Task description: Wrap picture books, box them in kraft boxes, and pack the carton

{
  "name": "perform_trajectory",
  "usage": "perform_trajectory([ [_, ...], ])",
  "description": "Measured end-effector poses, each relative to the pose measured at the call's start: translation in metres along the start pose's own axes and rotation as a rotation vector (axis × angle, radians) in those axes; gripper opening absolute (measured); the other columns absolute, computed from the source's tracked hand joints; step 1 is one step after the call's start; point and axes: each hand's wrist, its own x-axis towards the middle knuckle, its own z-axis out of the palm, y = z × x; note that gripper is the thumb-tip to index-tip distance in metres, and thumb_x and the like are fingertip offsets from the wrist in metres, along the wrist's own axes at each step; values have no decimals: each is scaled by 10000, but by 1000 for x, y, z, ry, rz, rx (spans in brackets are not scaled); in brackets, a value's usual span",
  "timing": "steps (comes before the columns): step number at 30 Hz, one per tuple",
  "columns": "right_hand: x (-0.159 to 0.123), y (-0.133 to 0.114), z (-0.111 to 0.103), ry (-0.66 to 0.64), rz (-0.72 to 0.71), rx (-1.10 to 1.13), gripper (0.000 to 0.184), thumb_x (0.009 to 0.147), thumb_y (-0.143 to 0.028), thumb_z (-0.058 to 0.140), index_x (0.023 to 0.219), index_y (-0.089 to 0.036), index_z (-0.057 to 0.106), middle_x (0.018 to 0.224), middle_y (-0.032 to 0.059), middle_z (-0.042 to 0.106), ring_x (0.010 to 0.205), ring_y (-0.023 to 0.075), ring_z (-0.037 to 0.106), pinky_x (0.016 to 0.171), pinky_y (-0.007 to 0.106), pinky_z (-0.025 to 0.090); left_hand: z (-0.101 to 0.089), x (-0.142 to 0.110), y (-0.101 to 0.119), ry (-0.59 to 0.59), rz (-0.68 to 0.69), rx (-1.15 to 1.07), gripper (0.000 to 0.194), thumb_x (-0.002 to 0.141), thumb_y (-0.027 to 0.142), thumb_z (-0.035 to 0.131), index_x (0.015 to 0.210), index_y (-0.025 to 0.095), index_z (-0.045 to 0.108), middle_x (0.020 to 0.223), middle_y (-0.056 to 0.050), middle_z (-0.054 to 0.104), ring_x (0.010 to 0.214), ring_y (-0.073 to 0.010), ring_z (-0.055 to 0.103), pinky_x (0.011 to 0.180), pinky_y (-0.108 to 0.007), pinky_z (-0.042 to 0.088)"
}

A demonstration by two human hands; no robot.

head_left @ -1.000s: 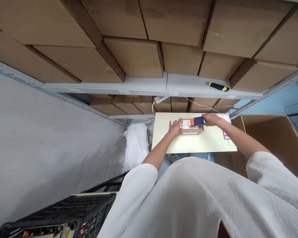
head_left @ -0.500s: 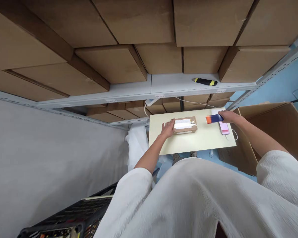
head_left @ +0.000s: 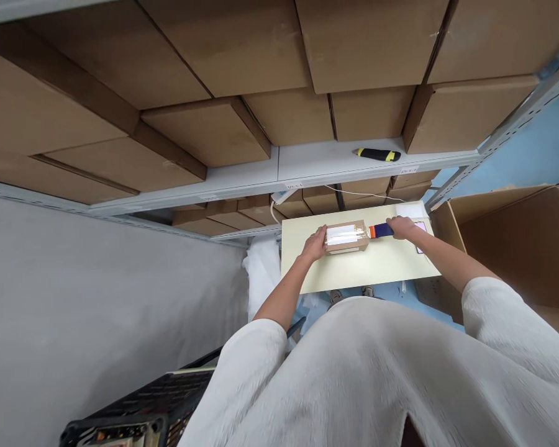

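On the pale-yellow board lies a small cardboard box with a white label and shiny clear tape over its top and right end. My left hand grips the box's left end, fingers on its top edge. In my closed right hand is a flat dark-blue thing with an orange end; its exact kind is unclear. The orange end meets or nearly meets the taped right end of the box. Partly behind my right wrist lies a phone with a pink screen.
Shelves ahead hold several cardboard boxes. A black and yellow utility knife rests on the shelf edge. To the right stands a large open carton. At lower left is a black crate, with white wrapping beside the board.
My right hand has moved left with the dark-blue and orange thing, bringing its orange end to the box's right end. My left hand stays on the box. The view has shifted slightly.
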Motion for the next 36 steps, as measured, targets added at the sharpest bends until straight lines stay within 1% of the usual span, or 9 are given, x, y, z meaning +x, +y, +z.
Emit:
perform_trajectory([
  [6,14,-30,-12,19,0,-33,602,815,-146,826,1393,-155,657,1339,268,745,1290,412,690,1009,472,539,3,-1,1,-1,31,-31,975,966,222,659,1812,203,177,1894,-176,225,1769,-320,202,1427,-485,201],
  [11,19,-43,-16,59,3,-90,586,812,-264,859,1363,-178,676,1302,251,763,1249,395,699,1003,469,538,5,1,2,18,50,-57,996,935,214,684,1809,223,204,1888,-168,246,1757,-344,238,1427,-506,215],
  [17,11,-61,-5,154,5,-84,560,808,-301,864,1321,-153,693,1282,294,753,1227,423,684,1023,535,516,6,2,0,35,76,-75,1035,918,239,715,1813,242,195,1873,-164,293,1752,-360,251,1426,-521,222],
  [21,9,-81,6,84,37,-75,564,802,-292,859,1325,-157,695,1267,280,767,1236,427,695,1000,545,540,4,1,1,28,62,-67,1018,934,245,703,1814,228,191,1877,-173,280,1741,-366,283,1415,-517,249],
  [24,7,-75,13,49,125,-35,564,815,-216,838,1350,-135,678,1287,278,767,1236,398,724,982,485,571,3,0,3,18,62,-56,1002,942,236,695,1811,200,198,1882,-186,258,1748,-353,268,1411,-493,252],
  [27,-1,-47,23,0,237,189,534,859,-314,846,1337,-152,672,1227,229,789,1112,361,771,894,439,613,2,0,4,21,67,-57,1010,939,259,712,1809,204,200,1882,-187,257,1744,-352,279,1408,-485,251],
  [29,-9,-26,33,-57,308,435,482,890,-429,842,1264,-164,693,1162,198,800,1017,333,783,797,397,633,3,-1,4,23,67,-60,1027,933,289,733,1809,218,200,1881,-181,265,1732,-358,307,1403,-480,259],
  [31,-20,-12,45,-75,332,703,472,937,-549,796,1199,-168,705,1159,187,798,1003,309,781,735,357,650,3,-1,4,25,68,-59,1033,929,309,742,1808,225,205,1881,-175,267,1725,-362,320,1398,-477,267],
  [36,-48,-8,72,37,382,1104,722,968,-821,607,1263,-166,688,1260,221,770,1105,333,764,721,383,708,3,-2,3,37,67,-52,1016,928,315,734,1806,241,227,1878,-159,281,1682,-384,395,1370,-488,332],
])
